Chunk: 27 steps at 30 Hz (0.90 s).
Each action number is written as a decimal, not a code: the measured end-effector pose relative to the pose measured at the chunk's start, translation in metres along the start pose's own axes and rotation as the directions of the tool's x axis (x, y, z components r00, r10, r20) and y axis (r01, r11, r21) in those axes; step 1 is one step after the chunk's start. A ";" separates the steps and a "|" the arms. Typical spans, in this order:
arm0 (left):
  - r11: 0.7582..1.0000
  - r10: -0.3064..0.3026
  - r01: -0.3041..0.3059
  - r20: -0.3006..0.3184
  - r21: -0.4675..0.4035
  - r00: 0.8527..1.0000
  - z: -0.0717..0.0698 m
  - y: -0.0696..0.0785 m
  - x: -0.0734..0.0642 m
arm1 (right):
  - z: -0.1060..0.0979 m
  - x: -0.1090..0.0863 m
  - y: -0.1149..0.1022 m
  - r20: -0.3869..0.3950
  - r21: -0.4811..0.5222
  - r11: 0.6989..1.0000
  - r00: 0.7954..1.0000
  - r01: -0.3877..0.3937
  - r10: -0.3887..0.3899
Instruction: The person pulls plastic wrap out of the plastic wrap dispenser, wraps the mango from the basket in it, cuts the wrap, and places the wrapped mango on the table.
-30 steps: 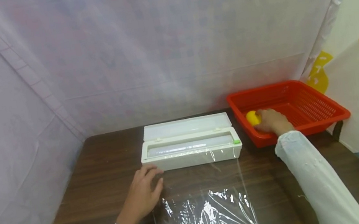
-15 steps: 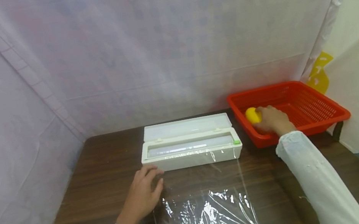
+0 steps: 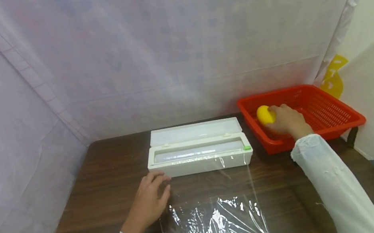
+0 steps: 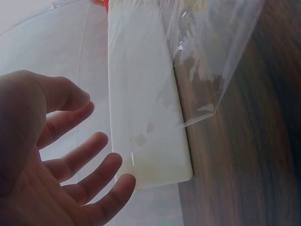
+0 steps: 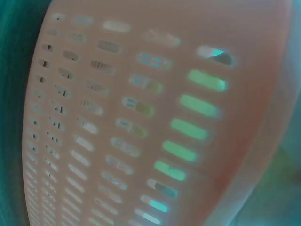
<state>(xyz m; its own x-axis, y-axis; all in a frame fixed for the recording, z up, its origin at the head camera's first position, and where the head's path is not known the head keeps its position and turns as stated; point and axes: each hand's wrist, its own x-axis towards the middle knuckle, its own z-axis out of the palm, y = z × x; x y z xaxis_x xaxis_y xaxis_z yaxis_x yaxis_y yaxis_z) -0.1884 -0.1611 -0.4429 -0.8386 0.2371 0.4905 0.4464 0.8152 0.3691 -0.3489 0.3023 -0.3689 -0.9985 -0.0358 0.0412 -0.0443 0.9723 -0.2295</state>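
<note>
A smooth, yellow, lemon-like fruit (image 3: 265, 115) is held between the thumb and fingers of my right hand (image 3: 287, 119), over the left side of the red basket (image 3: 337, 126). The right wrist view shows the perforated basket wall (image 5: 150, 94); hand and fruit are out of its frame. My left hand (image 3: 149, 200) lies by the front left corner of the white cling film box (image 3: 199, 166), fingers loosely bent and holding nothing. In the left wrist view these fingers (image 4: 106, 165) are spread beside the box. Clear cling film (image 3: 214, 225) stretches from the box towards me.
The box lid (image 3: 194, 132) stands raised at the back, and a green slider (image 3: 247, 147) sits at the box's right end. Brown wood table (image 3: 88, 211) lies under everything. White sheeting (image 3: 170, 54) closes off the back and sides.
My right hand has risen slightly within the basket, with the yellow fruit lifted along with it. The left hand, the box and the film have stayed where they were.
</note>
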 end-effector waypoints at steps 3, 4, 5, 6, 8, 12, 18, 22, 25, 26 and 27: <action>1.000 0.013 -0.013 -0.011 -0.005 1.000 0.000 0.000 0.000 | -0.001 -0.001 -0.002 -0.008 0.005 1.000 1.000 0.006 -0.006; 1.000 0.017 -0.017 -0.015 -0.006 1.000 0.000 0.000 0.000 | -0.002 -0.001 -0.002 -0.010 0.005 1.000 1.000 0.007 -0.007; 1.000 0.021 -0.021 -0.019 -0.007 1.000 0.000 0.000 0.000 | -0.002 -0.001 -0.003 -0.012 0.004 1.000 1.000 0.007 -0.007; 1.000 0.025 -0.025 -0.023 -0.006 0.999 0.000 0.000 0.000 | -0.002 -0.001 -0.004 -0.012 0.005 1.000 1.000 0.007 -0.007; 1.000 0.027 -0.027 -0.025 -0.004 0.999 0.000 0.000 0.000 | -0.003 -0.002 -0.005 -0.017 0.004 1.000 1.000 0.007 -0.007; 1.000 0.018 -0.018 -0.020 -0.001 1.000 0.001 0.001 0.000 | -0.005 -0.005 -0.006 -0.039 0.006 1.000 0.999 0.009 -0.009; 1.000 0.001 -0.001 -0.005 0.002 1.000 0.002 0.003 0.000 | -0.013 -0.017 -0.009 -0.104 0.046 0.999 0.995 0.010 -0.005; 1.000 -0.009 0.009 0.005 -0.006 1.000 0.001 0.004 0.000 | -0.017 -0.023 -0.013 -0.133 0.062 0.998 0.991 0.011 -0.002; 1.000 -0.014 0.014 0.011 -0.007 1.000 0.001 0.005 0.000 | -0.019 -0.026 -0.015 -0.146 0.068 0.998 0.989 0.013 -0.003; 1.000 -0.017 0.017 0.013 -0.005 1.000 0.000 0.005 0.000 | -0.020 -0.027 -0.016 -0.149 0.069 0.997 0.989 0.016 -0.005; 1.000 -0.017 0.017 0.013 -0.004 1.000 0.000 0.005 0.000 | -0.020 -0.028 -0.016 -0.151 0.070 0.997 0.989 0.019 -0.008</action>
<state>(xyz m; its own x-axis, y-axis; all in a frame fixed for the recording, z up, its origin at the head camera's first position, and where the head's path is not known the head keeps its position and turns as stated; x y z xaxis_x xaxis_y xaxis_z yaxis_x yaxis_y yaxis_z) -0.1866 -0.1572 -0.4411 -0.8499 0.2302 0.4740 0.4334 0.8170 0.3803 -0.3199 0.2923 -0.3470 -0.9819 -0.0082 0.1894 -0.0650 0.9529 -0.2962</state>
